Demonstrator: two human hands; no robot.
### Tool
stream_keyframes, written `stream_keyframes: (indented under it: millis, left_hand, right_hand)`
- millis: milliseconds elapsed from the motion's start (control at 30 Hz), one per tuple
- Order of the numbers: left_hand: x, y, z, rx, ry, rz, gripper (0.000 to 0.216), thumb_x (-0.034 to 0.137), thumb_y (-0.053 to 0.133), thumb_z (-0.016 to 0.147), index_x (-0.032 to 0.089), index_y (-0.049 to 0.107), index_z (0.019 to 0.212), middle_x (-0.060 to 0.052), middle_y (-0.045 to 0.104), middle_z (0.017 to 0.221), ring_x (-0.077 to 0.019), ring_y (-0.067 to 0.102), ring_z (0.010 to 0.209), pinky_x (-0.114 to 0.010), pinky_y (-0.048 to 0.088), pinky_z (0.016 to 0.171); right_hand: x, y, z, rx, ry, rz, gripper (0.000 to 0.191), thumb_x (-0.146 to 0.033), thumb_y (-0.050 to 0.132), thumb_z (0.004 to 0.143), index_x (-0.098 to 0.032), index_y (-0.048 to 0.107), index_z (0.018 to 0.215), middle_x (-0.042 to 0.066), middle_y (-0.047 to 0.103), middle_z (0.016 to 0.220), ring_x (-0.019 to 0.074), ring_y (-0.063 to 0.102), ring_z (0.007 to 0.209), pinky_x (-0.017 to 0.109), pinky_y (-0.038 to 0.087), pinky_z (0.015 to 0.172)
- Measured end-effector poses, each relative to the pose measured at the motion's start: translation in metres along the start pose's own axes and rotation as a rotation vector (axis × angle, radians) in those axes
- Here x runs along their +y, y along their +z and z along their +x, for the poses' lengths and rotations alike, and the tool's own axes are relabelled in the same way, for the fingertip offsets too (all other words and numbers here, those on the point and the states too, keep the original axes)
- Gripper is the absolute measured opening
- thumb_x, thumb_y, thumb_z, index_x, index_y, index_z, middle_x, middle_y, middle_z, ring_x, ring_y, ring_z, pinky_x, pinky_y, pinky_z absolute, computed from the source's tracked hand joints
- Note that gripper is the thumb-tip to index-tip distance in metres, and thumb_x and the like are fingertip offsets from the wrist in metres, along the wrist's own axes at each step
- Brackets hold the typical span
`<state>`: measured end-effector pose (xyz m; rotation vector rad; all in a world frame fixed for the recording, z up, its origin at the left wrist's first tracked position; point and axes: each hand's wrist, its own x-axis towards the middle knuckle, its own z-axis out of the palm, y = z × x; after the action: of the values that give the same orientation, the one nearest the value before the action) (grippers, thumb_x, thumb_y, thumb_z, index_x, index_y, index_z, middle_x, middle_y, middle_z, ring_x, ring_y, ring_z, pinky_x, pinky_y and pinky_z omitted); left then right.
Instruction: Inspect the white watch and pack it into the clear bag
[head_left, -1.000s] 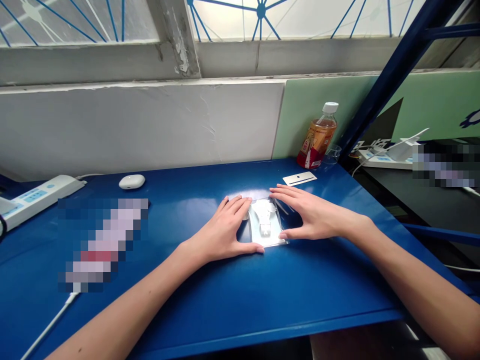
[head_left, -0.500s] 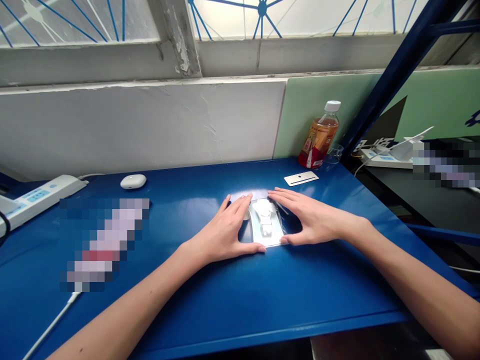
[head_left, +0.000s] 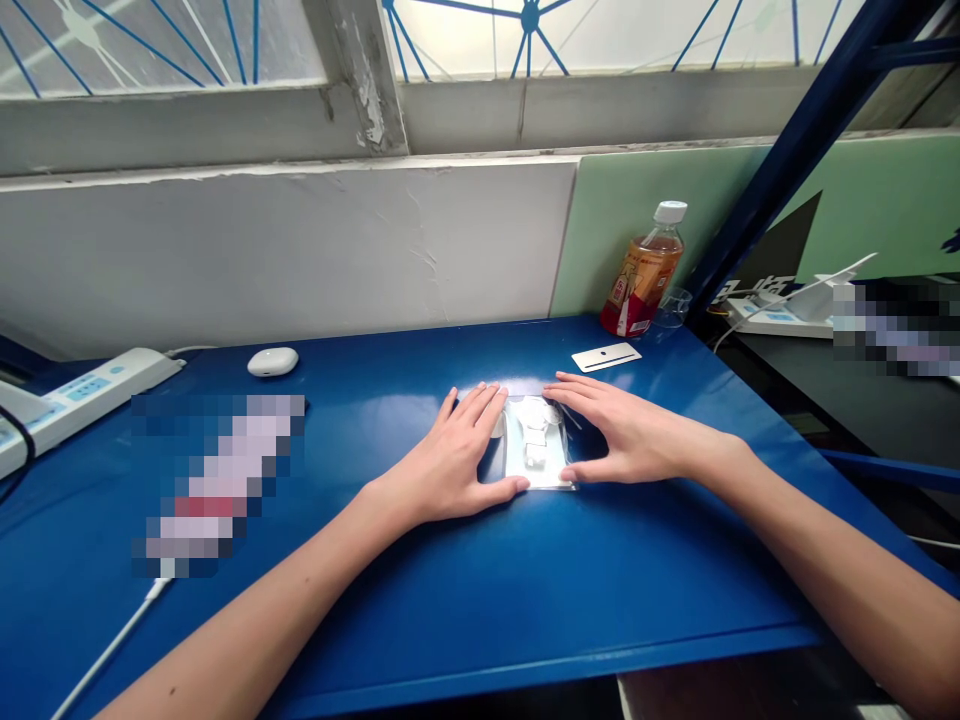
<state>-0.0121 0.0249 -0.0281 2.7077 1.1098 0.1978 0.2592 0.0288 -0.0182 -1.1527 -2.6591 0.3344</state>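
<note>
Framing the clear plastic packet (head_left: 556, 471), flat on the blue desk (head_left: 540, 585), our left hand (head_left: 456, 460) and right hand (head_left: 611, 430) are spread with thumbs (head_left: 502, 490) at its near corners, probably to steady it. We have sliding room toward the desk's near edge; on the far right, a white card (head_left: 606, 358) and drink bottle (head_left: 641, 285) bound our reach.
</note>
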Motion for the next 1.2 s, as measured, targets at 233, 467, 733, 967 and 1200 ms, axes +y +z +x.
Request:
stream_keyframes:
  millis: [233,467,733,967,1200]
  left_hand:
    - [-0.004,0.002,0.0,0.067,-0.04,0.048,0.051,0.032,0.03,0.103,0.009,0.036,0.148,-0.018,0.037,0.156,-0.0313,0.024,0.149,-0.055,0.018,0.121]
    - [-0.004,-0.001,0.0,0.089,-0.028,0.011,0.072,0.063,0.052,0.092,0.011,0.045,0.141,-0.021,0.041,0.152,-0.0367,0.027,0.147,-0.059,0.018,0.119]
    - [-0.006,-0.002,0.001,0.057,-0.096,-0.075,0.08,0.068,0.06,0.084,0.015,0.046,0.143,-0.019,0.041,0.153,-0.0392,0.023,0.148,-0.061,0.018,0.118]
    - [-0.006,0.0,0.002,0.088,-0.146,-0.092,0.086,0.072,0.065,0.077,0.015,0.05,0.139,-0.02,0.043,0.151,-0.0419,0.024,0.147,-0.064,0.02,0.117]
    - [-0.013,-0.014,-0.001,0.006,-0.087,-0.063,0.087,0.076,0.057,0.081,0.015,0.049,0.142,-0.019,0.043,0.152,-0.0385,0.032,0.144,-0.057,0.027,0.116]
  right_hand:
    - [-0.003,-0.006,0.005,0.192,0.001,-0.008,0.026,-0.044,0.07,0.084,-0.02,0.065,0.077,0.011,0.071,0.099,0.032,0.065,0.109,0.047,0.052,0.094]
    - [0.0,-0.011,0.002,0.144,0.018,0.022,0.042,-0.047,0.069,0.083,-0.02,0.066,0.115,0.014,0.066,0.122,0.0327,0.062,0.113,0.047,0.052,0.094]
    - [0.008,-0.008,-0.001,0.01,0.026,0.067,0.075,-0.061,0.065,0.082,-0.018,0.053,0.142,0.016,0.052,0.146,0.0367,0.049,0.133,0.051,0.044,0.108]
    - [0.009,-0.007,0.0,0.001,0.095,0.105,0.08,-0.066,0.071,0.074,-0.017,0.06,0.136,0.016,0.054,0.143,0.0377,0.051,0.13,0.05,0.048,0.106]
    - [0.011,-0.006,-0.001,0.006,0.088,0.099,0.078,-0.067,0.071,0.072,-0.019,0.062,0.133,0.015,0.054,0.142,0.0377,0.052,0.13,0.05,0.047,0.106]
